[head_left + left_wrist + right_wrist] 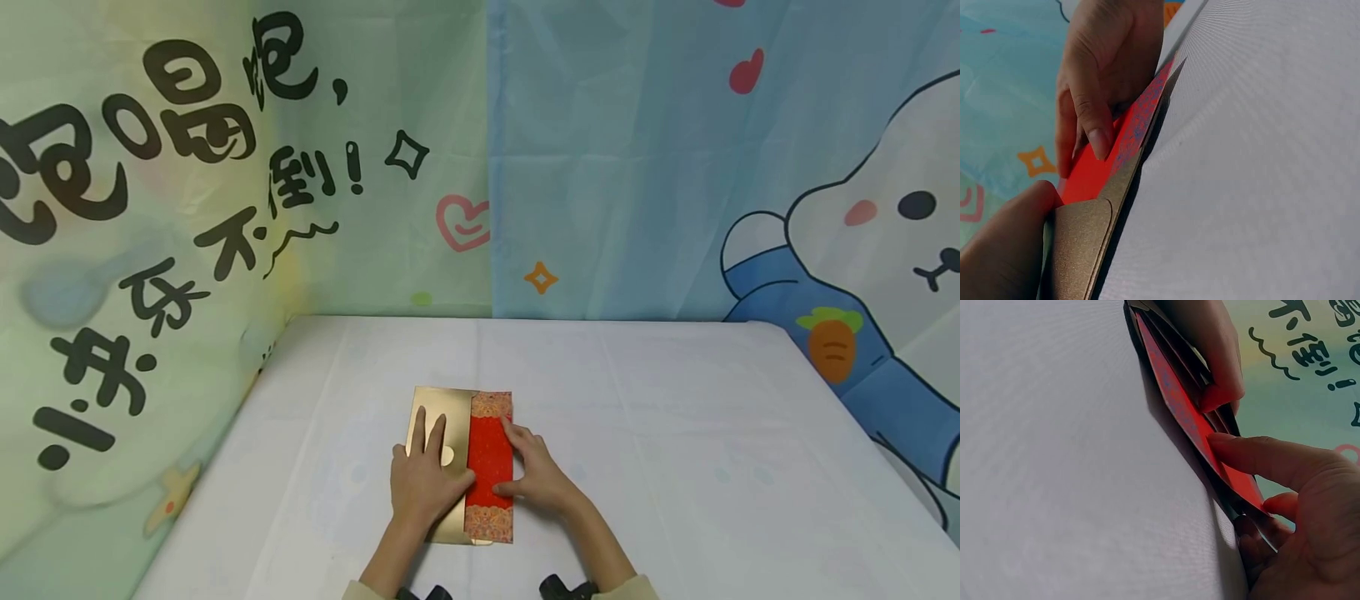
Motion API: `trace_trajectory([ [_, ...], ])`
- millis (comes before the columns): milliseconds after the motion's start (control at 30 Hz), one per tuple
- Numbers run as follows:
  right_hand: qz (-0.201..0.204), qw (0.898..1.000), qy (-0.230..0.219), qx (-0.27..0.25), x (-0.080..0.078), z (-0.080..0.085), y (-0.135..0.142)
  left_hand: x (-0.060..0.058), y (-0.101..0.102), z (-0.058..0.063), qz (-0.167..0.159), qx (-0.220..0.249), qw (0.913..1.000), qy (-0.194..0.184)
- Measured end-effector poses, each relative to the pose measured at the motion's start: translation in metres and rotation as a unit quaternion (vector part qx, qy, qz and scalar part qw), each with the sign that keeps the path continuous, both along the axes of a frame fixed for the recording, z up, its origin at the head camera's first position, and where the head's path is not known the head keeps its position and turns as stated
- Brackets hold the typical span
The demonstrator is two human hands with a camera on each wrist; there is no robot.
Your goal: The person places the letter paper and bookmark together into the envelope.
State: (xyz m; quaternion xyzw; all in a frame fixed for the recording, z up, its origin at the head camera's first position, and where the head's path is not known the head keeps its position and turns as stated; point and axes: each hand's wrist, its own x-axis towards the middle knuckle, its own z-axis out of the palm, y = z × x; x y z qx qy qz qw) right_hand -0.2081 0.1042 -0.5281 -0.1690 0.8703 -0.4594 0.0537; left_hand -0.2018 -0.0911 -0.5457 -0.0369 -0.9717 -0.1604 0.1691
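On the white table lies a gold paper folder (pixel 451 408), with a red card (pixel 490 450) showing at its right side. Ornate patterned bands cross both ends of the card. My left hand (pixel 425 483) rests on the folder, fingers straight and spread, its thumb at the edge where gold meets red. In the right wrist view that thumb (pixel 1217 397) sits by the folder's raised layers. My right hand (pixel 542 473) pinches the card's right edge, thumb (pixel 1250 453) on the red face and fingers at the edge and beneath it.
A white cloth covers the table (pixel 675 433). Behind it hangs a printed curtain (pixel 600 167) with a cartoon bear, and a lettered green one (pixel 360 250) stands at the left. Dark wrist camera mounts (pixel 567 588) show at the bottom.
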Motion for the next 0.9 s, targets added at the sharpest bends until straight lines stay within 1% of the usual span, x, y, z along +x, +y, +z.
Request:
trace_trajectory([
  [367,-0.008,1.0,0.006,0.021,0.0004,-0.0003,-0.0024,-0.0019,-0.0001,-0.0011,0.004,-0.002,1.0,0.007],
  [767,-0.005,0.999,0.001,0.033,0.0013,0.0007,-0.0026,-0.0013,0.0007,-0.0018,0.007,-0.001,1.0,-0.004],
  [900,-0.007,0.999,-0.006,0.037,0.0013,0.0005,-0.0023,-0.0008,0.0008,-0.0006,0.008,-0.001,0.9999,-0.008],
])
